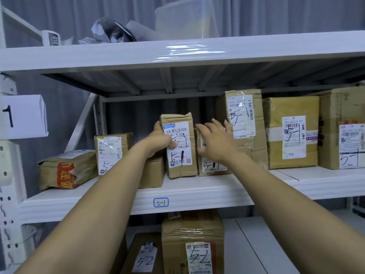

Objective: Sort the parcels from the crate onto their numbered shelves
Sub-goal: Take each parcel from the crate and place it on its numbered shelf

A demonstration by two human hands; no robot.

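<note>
Gripping the upright parcel marked 5-1, the left hand's fingers are wrapping its left edge as it is standing on the shelf tagged 5-1. The right hand, fingers spread, is pressing the neighbouring parcel rightward. Seemingly mid-task: several 5-1 boxes are already sitting here, 5-2 boxes below; the crate is out of view. White racking, grey curtain behind.

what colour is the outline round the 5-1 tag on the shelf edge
Blue, around the shelf tag; seen in the head view.
</note>
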